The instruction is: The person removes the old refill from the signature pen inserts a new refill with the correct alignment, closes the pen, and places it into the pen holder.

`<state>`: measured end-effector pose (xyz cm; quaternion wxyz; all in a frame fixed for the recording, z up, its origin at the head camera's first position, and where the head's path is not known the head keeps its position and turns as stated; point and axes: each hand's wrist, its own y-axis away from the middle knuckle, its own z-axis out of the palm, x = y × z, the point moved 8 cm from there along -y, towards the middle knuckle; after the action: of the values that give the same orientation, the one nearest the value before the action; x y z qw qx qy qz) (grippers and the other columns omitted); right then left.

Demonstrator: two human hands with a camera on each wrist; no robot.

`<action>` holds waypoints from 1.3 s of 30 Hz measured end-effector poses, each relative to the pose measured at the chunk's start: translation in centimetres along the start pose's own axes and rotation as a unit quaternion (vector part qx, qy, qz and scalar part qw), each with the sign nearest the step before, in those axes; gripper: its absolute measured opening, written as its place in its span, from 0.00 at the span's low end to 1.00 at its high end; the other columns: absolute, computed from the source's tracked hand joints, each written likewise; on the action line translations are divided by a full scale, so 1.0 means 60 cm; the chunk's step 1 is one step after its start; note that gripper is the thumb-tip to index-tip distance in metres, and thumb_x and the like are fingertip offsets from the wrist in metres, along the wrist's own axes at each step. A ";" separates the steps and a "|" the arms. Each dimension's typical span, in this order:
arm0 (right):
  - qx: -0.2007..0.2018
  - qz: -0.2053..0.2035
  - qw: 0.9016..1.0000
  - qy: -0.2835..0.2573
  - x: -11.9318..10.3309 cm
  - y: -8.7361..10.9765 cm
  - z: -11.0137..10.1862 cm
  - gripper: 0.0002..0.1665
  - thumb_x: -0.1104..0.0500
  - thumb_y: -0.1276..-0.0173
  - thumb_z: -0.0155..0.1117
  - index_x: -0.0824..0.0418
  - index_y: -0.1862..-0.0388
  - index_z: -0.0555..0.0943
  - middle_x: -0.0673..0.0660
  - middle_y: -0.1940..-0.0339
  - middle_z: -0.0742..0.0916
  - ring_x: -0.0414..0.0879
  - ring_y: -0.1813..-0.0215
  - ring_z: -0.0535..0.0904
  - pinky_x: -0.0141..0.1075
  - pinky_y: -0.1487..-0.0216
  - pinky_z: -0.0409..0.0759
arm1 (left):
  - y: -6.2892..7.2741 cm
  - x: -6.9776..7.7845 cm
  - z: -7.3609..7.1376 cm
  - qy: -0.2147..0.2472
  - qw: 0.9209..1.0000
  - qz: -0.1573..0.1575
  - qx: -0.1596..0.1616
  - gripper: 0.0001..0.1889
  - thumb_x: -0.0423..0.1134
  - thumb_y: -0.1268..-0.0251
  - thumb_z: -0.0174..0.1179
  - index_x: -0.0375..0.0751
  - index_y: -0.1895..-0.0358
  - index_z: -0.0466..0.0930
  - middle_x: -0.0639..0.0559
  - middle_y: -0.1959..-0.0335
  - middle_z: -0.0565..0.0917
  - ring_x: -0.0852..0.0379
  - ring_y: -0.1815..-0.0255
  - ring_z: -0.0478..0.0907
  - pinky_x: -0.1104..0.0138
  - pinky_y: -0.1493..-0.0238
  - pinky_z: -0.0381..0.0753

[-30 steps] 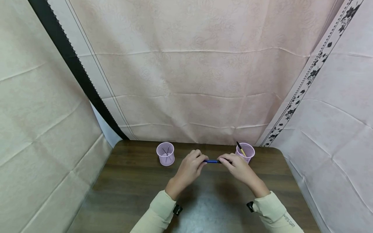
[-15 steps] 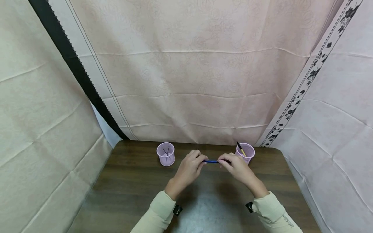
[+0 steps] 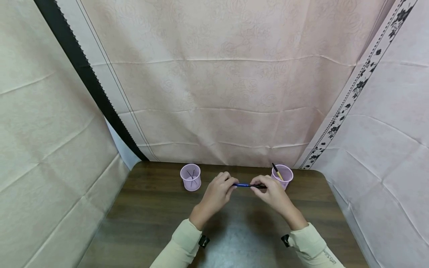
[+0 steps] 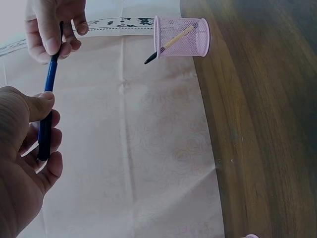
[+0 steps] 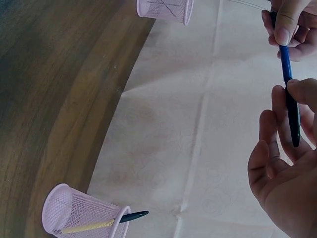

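Between both hands, level above the table, is a slim pen (image 3: 244, 185) with a blue barrel and a black pointed end (image 5: 293, 121). My left hand (image 3: 217, 192) pinches the other end with thumb and fingers, also seen as the left hand (image 4: 22, 148) in the left wrist view. Thumb and fingers of my right hand (image 3: 274, 193) pinch the black part, whose tip sticks out past them. Right behind that hand stands a pink mesh cup (image 3: 286, 173) holding a yellow-and-black pen (image 3: 277, 171). A second pink mesh cup (image 3: 190, 177) is left of my left hand.
Dark thin lines show inside the left cup; what they are is unclear. Both cups stand near the far edge of the brown wooden table (image 3: 151, 216). Pale cloth (image 3: 214, 93) hangs behind the table and on both sides.
My right hand has shifted slightly, its fingers changing place on the pen, so more of the black end shows. The left hand stays almost still. The cups have not moved.
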<state>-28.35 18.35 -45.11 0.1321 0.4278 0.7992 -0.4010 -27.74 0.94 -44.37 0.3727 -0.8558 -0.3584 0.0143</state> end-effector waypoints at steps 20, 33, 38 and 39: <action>0.057 -0.123 0.983 0.124 -0.037 0.003 -0.010 0.17 0.69 0.50 0.82 0.56 0.63 0.87 0.52 0.62 0.85 0.47 0.58 0.81 0.42 0.56 0.78 | -0.003 0.003 0.001 -0.003 1.000 0.000 -0.009 0.05 0.34 0.33 0.69 0.45 0.56 0.87 0.55 0.65 0.79 0.58 0.62 0.75 0.67 0.59 0.79; 0.066 -0.136 0.979 0.140 -0.041 0.005 -0.017 0.17 0.70 0.51 0.83 0.56 0.64 0.87 0.50 0.65 0.85 0.45 0.61 0.81 0.41 0.60 0.79 | -0.005 -0.001 0.005 -0.009 1.000 0.003 -0.013 0.05 0.35 0.33 0.69 0.45 0.56 0.87 0.55 0.65 0.79 0.58 0.61 0.75 0.67 0.58 0.78; 0.053 -0.128 0.981 0.138 -0.038 0.006 -0.016 0.16 0.70 0.49 0.82 0.56 0.64 0.87 0.50 0.65 0.85 0.44 0.61 0.81 0.40 0.60 0.81 | -0.005 0.000 0.003 -0.010 1.000 0.004 -0.014 0.06 0.35 0.33 0.70 0.45 0.56 0.87 0.55 0.64 0.80 0.57 0.61 0.76 0.67 0.58 0.78; 0.051 -0.126 0.981 0.138 -0.037 0.006 -0.016 0.16 0.70 0.49 0.82 0.56 0.64 0.87 0.50 0.65 0.85 0.44 0.61 0.81 0.40 0.60 0.81 | -0.005 0.001 0.003 -0.010 1.000 0.004 -0.015 0.06 0.35 0.33 0.70 0.45 0.56 0.87 0.55 0.64 0.80 0.57 0.62 0.76 0.67 0.58 0.78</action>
<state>-26.61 17.89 -43.49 -0.0528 0.3814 0.8356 -0.3918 -27.94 1.22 -44.32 0.3564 -0.8626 -0.3586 0.0192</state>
